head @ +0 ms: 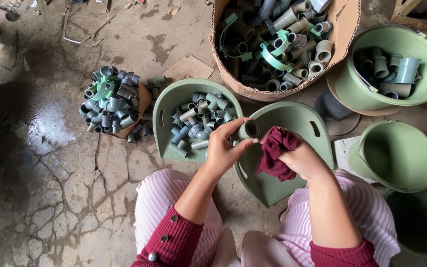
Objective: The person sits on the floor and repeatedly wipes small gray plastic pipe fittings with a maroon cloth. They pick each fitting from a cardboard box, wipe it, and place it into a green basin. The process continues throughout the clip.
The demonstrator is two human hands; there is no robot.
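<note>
We steady the grey pipe fitting [248,129] in our left hand [222,148], open end exposed | right hand [297,159] clenches the maroon rag [275,151] against it | green tray [292,118] underneath.

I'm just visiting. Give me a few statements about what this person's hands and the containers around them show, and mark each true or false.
1. The left hand holds a short grey pipe fitting. True.
2. The right hand grips a blue sponge. False: it grips a dark red cloth.
3. The cardboard box holds grey and green fittings. True.
4. The green dustpan beside the left hand holds nothing. False: it holds grey fittings.
5. The bucket at upper right holds a few fittings. True.
</note>
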